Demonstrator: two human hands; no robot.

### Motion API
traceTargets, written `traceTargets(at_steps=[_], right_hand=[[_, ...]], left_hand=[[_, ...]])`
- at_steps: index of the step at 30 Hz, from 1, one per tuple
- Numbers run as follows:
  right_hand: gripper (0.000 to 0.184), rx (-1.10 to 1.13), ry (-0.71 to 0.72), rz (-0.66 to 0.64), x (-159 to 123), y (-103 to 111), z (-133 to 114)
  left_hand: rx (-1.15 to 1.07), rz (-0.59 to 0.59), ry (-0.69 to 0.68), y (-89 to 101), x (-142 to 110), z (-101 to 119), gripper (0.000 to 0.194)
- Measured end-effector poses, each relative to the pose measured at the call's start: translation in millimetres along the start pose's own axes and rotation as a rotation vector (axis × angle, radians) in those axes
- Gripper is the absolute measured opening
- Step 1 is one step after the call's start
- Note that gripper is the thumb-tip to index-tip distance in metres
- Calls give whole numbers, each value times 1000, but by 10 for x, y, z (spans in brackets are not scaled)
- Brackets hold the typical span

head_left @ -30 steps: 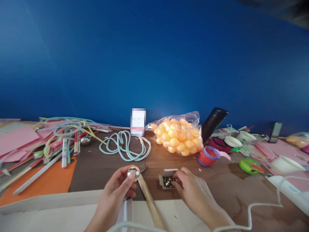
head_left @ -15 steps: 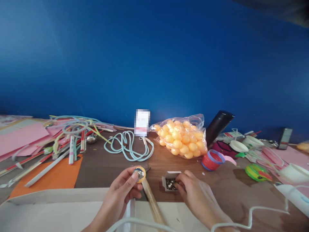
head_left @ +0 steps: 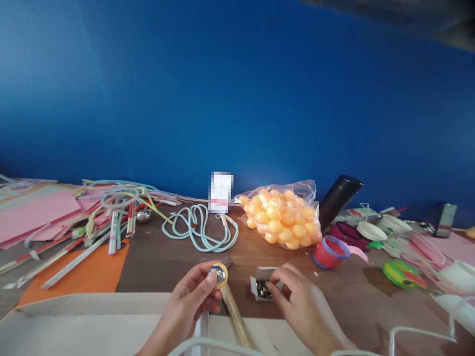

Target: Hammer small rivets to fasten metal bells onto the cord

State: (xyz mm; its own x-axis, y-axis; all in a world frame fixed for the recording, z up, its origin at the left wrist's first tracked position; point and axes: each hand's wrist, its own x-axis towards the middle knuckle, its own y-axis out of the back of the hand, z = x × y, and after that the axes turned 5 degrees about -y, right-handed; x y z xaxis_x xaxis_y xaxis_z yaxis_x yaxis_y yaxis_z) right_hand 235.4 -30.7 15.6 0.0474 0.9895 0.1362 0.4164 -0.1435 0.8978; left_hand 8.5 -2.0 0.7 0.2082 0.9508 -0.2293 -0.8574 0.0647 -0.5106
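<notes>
My left hand (head_left: 196,291) is closed around an orange ball (head_left: 223,278), its near face covered with shiny silver metal heads that look like thumbtacks. The thumb presses on the metal part. To the right, a small white open box (head_left: 254,289) holds a heap of shiny thumbtacks (head_left: 263,289). The fingers of my right hand (head_left: 297,301) are pinched together at the box's right side, over the tacks; what sits between the fingertips is hidden. Below the ball, a long pale wooden stick (head_left: 237,321) lies slanted toward me.
A clear bag of orange balls (head_left: 282,217) lies behind the box, beside a black cylinder (head_left: 340,198) and a red cup (head_left: 330,252). A coiled light-blue cord (head_left: 200,232) lies at centre. Left are strips, pink paper (head_left: 40,212) and a white tray (head_left: 92,299).
The view has shifted slightly, so everything sits a little lower and further right. My right fingers remain at the box, pinched more closely; my left hand still holds the ball.
</notes>
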Motion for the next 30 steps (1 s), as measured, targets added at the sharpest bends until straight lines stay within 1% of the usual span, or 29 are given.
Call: traceTargets(at_steps=[5, 11, 18, 23, 30], right_hand=[[11, 98, -14, 26, 4, -45, 5], [12, 262, -6, -5, -22, 16, -94], [18, 371, 9, -26, -62, 19, -221], [16, 492, 31, -52, -73, -2, -262], [13, 606, 9, -86, -93, -71, -358]], left_hand=[[39, 67, -40, -64, -52, 5, 39], [52, 88, -47, -111, -82, 32, 39], [71, 79, -41, -92, -60, 22, 41], [80, 79, -40, -87, -54, -1, 43], [99, 88, -49, -94, -63, 4, 42]])
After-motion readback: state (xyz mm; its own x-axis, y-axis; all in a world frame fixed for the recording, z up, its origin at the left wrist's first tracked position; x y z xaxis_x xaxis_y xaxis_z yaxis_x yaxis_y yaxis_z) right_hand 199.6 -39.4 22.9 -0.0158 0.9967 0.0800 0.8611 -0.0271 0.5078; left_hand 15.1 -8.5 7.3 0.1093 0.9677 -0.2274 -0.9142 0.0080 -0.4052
